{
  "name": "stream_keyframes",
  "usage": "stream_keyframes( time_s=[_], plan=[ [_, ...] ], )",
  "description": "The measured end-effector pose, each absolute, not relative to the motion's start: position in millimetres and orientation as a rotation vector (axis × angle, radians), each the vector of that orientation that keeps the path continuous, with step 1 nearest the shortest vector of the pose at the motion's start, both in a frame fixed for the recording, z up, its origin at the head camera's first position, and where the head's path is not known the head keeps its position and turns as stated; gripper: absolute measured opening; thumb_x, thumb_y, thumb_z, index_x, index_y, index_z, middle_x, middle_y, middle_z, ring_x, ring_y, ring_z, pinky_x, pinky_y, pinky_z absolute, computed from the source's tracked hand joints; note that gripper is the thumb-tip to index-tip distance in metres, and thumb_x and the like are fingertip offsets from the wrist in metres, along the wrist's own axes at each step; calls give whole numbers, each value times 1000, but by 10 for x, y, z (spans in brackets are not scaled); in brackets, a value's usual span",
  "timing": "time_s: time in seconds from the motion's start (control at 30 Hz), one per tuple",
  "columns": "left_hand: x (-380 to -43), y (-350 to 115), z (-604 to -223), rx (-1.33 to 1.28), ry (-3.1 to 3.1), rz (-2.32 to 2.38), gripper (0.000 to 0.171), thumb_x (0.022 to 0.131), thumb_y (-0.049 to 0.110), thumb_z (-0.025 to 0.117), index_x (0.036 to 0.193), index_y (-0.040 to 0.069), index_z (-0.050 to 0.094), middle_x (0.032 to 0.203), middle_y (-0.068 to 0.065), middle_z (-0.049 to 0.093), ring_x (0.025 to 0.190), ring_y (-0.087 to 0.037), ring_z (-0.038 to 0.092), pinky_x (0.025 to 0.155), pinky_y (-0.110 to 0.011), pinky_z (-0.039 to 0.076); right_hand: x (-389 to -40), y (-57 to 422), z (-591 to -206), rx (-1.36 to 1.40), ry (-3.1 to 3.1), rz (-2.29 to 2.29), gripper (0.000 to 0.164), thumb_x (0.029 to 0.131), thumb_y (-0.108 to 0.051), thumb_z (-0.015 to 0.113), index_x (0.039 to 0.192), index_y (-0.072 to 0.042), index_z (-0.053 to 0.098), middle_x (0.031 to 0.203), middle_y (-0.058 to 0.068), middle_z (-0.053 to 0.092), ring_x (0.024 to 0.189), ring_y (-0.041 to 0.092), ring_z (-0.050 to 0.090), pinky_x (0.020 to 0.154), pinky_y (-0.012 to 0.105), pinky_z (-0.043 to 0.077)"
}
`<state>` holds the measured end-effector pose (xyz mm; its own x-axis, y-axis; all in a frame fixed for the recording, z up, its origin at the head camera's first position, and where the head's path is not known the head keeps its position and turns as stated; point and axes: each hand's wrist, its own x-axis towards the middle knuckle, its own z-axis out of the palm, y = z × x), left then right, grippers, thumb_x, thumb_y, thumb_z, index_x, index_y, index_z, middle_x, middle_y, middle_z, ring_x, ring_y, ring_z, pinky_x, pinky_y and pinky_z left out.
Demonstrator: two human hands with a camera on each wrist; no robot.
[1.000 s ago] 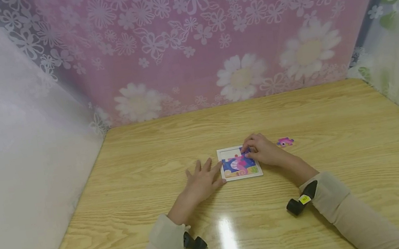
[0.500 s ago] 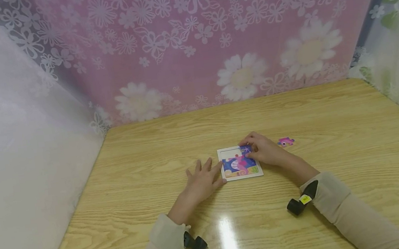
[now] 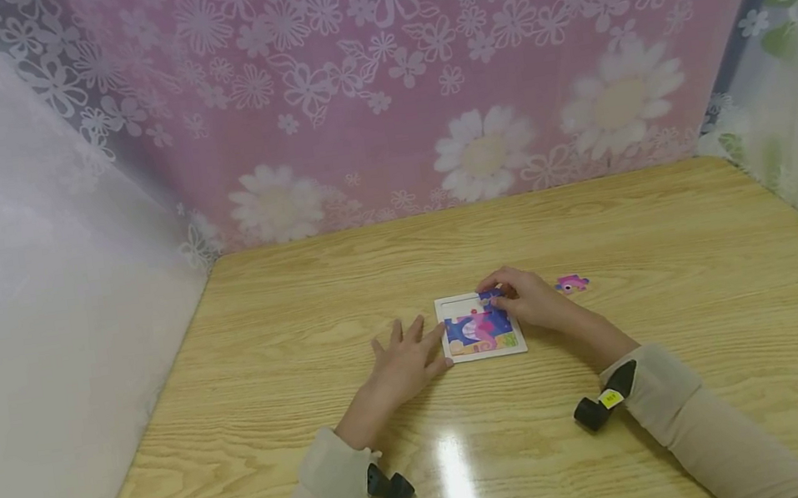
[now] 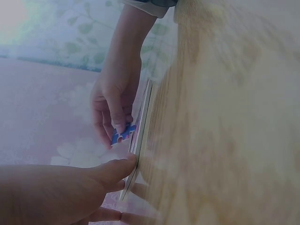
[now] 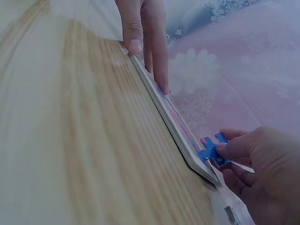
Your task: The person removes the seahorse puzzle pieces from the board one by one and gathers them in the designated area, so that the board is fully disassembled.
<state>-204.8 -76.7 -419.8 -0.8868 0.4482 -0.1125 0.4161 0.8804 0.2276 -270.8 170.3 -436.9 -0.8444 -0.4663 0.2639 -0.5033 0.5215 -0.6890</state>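
In the head view a square puzzle tray with a white rim [image 3: 489,354] lies on the table. Its lower part carries a seahorse picture [image 3: 481,329]; the upper left shows bare white. My right hand [image 3: 530,299] pinches a blue puzzle piece [image 5: 214,151] between thumb and fingers at the tray's upper right corner. In the left wrist view that piece [image 4: 123,134] is tilted, standing up from the tray's face. My left hand [image 3: 402,365] has its fingers spread, with thumb and index fingertip against the tray's left edge.
A loose pink puzzle piece with an eye [image 3: 572,284] lies on the wooden table [image 3: 299,296], right of the tray beyond the right hand. A pink flowered curtain [image 3: 371,152] hangs along the back edge, and a pale sheet [image 3: 56,286] bounds the left side.
The blue piece, its starfish visible half a second ago, is now tilted under the right thumb, which has shifted slightly up the tray. The left hand stays in place.
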Motion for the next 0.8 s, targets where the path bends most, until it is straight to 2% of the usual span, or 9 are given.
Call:
stream_keyframes(
  time_s=[0.3, 0.53, 0.8],
  plan=[
    [-2053, -772, -4217, 677, 2895, 297, 59, 93, 49, 44, 145, 24, 32, 148, -13, 22, 132, -45, 14, 92, -70, 15, -2680, 1710, -4294, 731, -2734, 1331, 22, 90, -1, 56, 110, -6, 63, 106, 6, 59, 86, 22, 51, 76, 37, 43],
    [-2031, -766, -4227, 676, 2892, 324, 58, 93, 48, 45, 144, 24, 33, 148, -13, 23, 131, -46, 14, 92, -71, 15, -2695, 1776, -4223, 724, -2709, 1377, 22, 89, 1, 56, 110, -2, 63, 108, 11, 59, 89, 26, 51, 79, 40, 42],
    [-2044, -762, -4228, 690, 2905, 320, 58, 93, 48, 45, 144, 23, 33, 148, -13, 23, 131, -45, 14, 92, -71, 15, -2694, 1954, -4133, 782, -2654, 1249, 21, 88, 1, 58, 109, -1, 62, 107, 13, 59, 86, 24, 55, 73, 38, 46]
  ],
)
